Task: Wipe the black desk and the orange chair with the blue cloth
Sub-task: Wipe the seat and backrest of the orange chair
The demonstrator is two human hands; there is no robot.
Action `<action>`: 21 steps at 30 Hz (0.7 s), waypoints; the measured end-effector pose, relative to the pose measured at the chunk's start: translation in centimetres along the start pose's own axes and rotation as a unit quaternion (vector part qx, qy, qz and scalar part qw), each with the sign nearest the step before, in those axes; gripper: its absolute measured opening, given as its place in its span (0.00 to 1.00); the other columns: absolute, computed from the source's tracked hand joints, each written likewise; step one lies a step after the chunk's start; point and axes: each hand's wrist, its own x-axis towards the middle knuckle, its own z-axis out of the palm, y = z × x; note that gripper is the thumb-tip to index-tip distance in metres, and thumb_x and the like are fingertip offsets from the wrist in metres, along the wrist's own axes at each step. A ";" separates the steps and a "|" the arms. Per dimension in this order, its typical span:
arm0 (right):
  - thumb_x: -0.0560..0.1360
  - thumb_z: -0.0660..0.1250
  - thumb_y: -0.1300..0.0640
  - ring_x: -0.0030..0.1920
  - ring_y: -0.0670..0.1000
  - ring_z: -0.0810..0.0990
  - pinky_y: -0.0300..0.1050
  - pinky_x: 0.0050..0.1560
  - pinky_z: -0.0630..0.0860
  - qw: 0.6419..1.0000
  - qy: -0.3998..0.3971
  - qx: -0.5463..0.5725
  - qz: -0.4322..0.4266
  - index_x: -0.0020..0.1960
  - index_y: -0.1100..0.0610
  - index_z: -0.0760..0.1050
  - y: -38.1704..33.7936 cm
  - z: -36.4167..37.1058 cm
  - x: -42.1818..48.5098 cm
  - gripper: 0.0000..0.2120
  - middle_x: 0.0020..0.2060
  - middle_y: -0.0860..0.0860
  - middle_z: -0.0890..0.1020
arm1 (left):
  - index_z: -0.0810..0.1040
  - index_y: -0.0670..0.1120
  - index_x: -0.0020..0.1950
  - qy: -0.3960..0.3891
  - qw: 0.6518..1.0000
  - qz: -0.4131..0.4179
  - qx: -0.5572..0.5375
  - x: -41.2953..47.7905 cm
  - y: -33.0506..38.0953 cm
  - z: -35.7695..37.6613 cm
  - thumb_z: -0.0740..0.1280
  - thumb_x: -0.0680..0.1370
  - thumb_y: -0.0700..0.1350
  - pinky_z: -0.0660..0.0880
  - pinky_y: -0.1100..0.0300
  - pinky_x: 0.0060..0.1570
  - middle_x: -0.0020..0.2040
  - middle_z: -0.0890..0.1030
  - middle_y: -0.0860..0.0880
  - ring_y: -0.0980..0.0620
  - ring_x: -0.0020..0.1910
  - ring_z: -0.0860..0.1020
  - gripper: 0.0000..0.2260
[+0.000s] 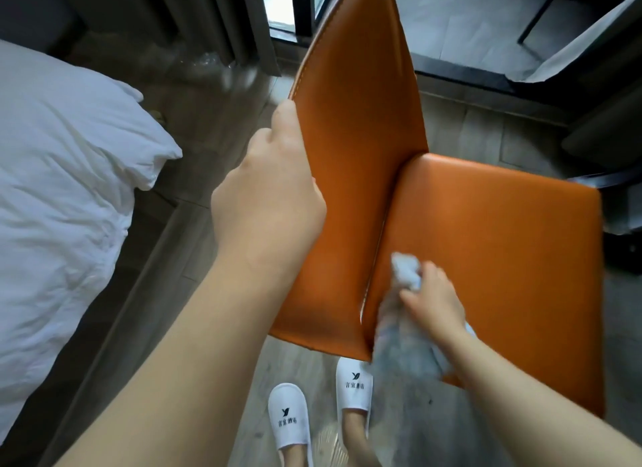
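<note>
White, rumpled bedding lies well left of the hands. One left hand grips the stitched side edge of the orange chair, whose smooth, leather-like backrest is a flat panel with rounded corners. Below and between the hands, two white cloth slippers with dark printed logos stand on the grey wood-grain floor. One pale blue cloth, soft and bunched, lies on the chair's flat seat by the crease with the backrest, under the right hand, whose curled fingers hold it down
</note>
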 end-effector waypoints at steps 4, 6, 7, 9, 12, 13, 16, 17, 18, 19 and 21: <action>0.72 0.66 0.50 0.71 0.57 0.57 0.58 0.63 0.65 0.996 -0.065 -0.051 -0.020 0.73 0.47 0.56 -5.4 2.7 1.5 0.33 0.76 0.47 0.49 | 0.54 0.52 0.75 0.004 1.000 -0.014 0.015 0.1 0.0 0.0 0.63 0.78 0.43 0.64 0.55 0.39 0.61 0.73 0.48 0.44 0.50 0.76 0.28; 0.73 0.65 0.50 0.71 0.57 0.56 0.59 0.61 0.67 0.983 -0.137 -0.120 0.016 0.74 0.43 0.50 -4.5 4.7 -0.6 0.35 0.76 0.46 0.47 | 0.53 0.52 0.74 -0.001 1.000 -0.015 0.026 0.0 0.1 0.1 0.63 0.78 0.43 0.64 0.55 0.39 0.61 0.73 0.49 0.42 0.52 0.77 0.28; 0.74 0.65 0.51 0.69 0.57 0.59 0.57 0.59 0.69 0.977 -0.143 -0.159 0.000 0.74 0.43 0.52 -3.5 5.5 -1.9 0.33 0.75 0.46 0.51 | 0.53 0.52 0.75 -0.002 1.000 -0.014 0.026 0.0 0.1 0.1 0.63 0.78 0.43 0.64 0.56 0.39 0.61 0.73 0.49 0.43 0.52 0.77 0.28; 0.74 0.63 0.54 0.63 0.57 0.67 0.51 0.54 0.73 0.965 -0.150 -0.206 -0.062 0.69 0.46 0.62 -1.5 5.6 -3.1 0.24 0.70 0.48 0.62 | 0.53 0.53 0.75 -0.007 1.000 -0.013 0.014 0.0 0.1 0.0 0.63 0.78 0.45 0.64 0.56 0.40 0.63 0.73 0.50 0.44 0.54 0.76 0.29; 0.74 0.60 0.51 0.54 0.56 0.77 0.45 0.46 0.71 0.970 -0.204 -0.127 -0.032 0.56 0.50 0.72 -1.1 2.6 -1.7 0.11 0.58 0.52 0.77 | 0.52 0.55 0.75 -0.033 0.999 -0.019 -0.016 0.0 0.1 -0.5 0.64 0.78 0.49 0.65 0.56 0.43 0.66 0.71 0.52 0.45 0.58 0.75 0.30; 0.74 0.59 0.50 0.50 0.56 0.77 0.44 0.44 0.69 0.978 -0.192 -0.086 -0.010 0.52 0.49 0.72 -1.5 1.3 -0.7 0.09 0.54 0.52 0.79 | 0.52 0.55 0.75 -0.046 0.998 -0.021 -0.022 0.1 0.2 -0.7 0.63 0.78 0.51 0.66 0.55 0.44 0.66 0.71 0.52 0.45 0.58 0.75 0.29; 0.71 0.60 0.51 0.49 0.56 0.76 0.46 0.42 0.69 0.997 -0.074 0.023 0.009 0.55 0.51 0.70 -3.6 -2.4 2.8 0.13 0.51 0.52 0.79 | 0.59 0.52 0.70 -0.065 0.998 -0.004 -0.023 1.4 0.4 -1.5 0.63 0.77 0.56 0.70 0.52 0.45 0.59 0.73 0.51 0.46 0.53 0.74 0.25; 0.71 0.60 0.52 0.53 0.57 0.76 0.48 0.44 0.70 0.998 -0.044 0.033 -0.003 0.59 0.52 0.69 -4.4 -3.3 3.8 0.17 0.53 0.53 0.77 | 0.60 0.51 0.69 -0.055 0.998 0.006 -0.024 2.3 0.6 -1.6 0.63 0.76 0.56 0.71 0.50 0.46 0.59 0.72 0.51 0.46 0.54 0.74 0.24; 0.71 0.60 0.52 0.56 0.59 0.74 0.50 0.47 0.71 0.999 -0.022 0.043 -0.015 0.61 0.52 0.68 -5.2 -4.0 4.7 0.19 0.54 0.53 0.76 | 0.60 0.51 0.69 -0.042 0.999 0.017 -0.021 3.3 0.9 -1.6 0.63 0.76 0.56 0.70 0.50 0.47 0.61 0.71 0.51 0.46 0.57 0.73 0.25; 0.70 0.61 0.53 0.58 0.59 0.73 0.51 0.49 0.72 0.998 -0.004 0.058 -0.024 0.62 0.52 0.67 -5.9 -4.5 5.5 0.20 0.56 0.54 0.75 | 0.58 0.52 0.71 -0.035 0.999 0.025 -0.014 4.5 1.3 -1.3 0.63 0.76 0.56 0.70 0.50 0.47 0.65 0.70 0.51 0.45 0.60 0.72 0.26; 0.71 0.64 0.53 0.62 0.60 0.70 0.54 0.55 0.71 0.996 0.020 0.088 -0.020 0.67 0.51 0.64 -6.9 -5.2 7.2 0.25 0.61 0.55 0.72 | 0.53 0.53 0.74 -0.056 0.998 0.019 0.010 7.1 2.2 -0.4 0.63 0.77 0.54 0.70 0.48 0.49 0.69 0.67 0.49 0.44 0.62 0.71 0.29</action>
